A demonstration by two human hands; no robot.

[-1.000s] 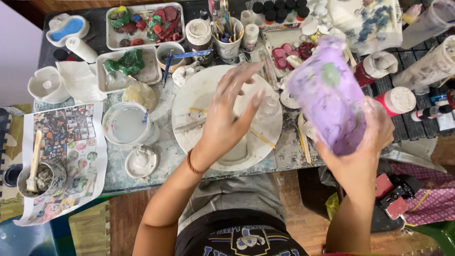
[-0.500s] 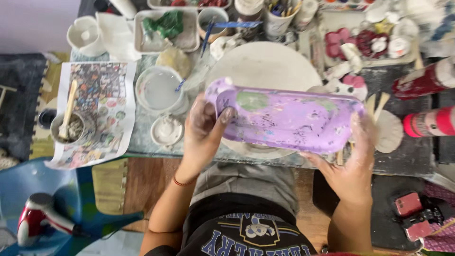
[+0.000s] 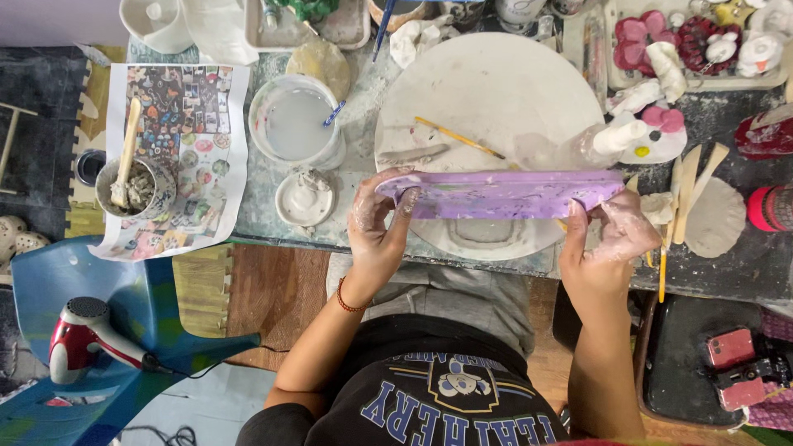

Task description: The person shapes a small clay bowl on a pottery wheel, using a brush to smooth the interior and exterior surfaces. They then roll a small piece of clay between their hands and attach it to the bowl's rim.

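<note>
Above the round white board [image 3: 487, 91], both hands pinch the long purple tray [image 3: 500, 194] edge-on, left hand [image 3: 376, 227] and right hand [image 3: 607, 239] gripping opposite ends. It looks light and stiff, though clay-slick fingers could slip, so the end holds suit it.

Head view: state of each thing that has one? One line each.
purple tray: held level, edge-on, above the round board, one hand at each end
left hand: gripping tray's left end, clay-smeared
right hand: gripping tray's right end, clay-smeared
round board: flat on table, tools lying on it
water tub: upright, holds cloudy water
hair dryer: lying on the blue chair
</note>
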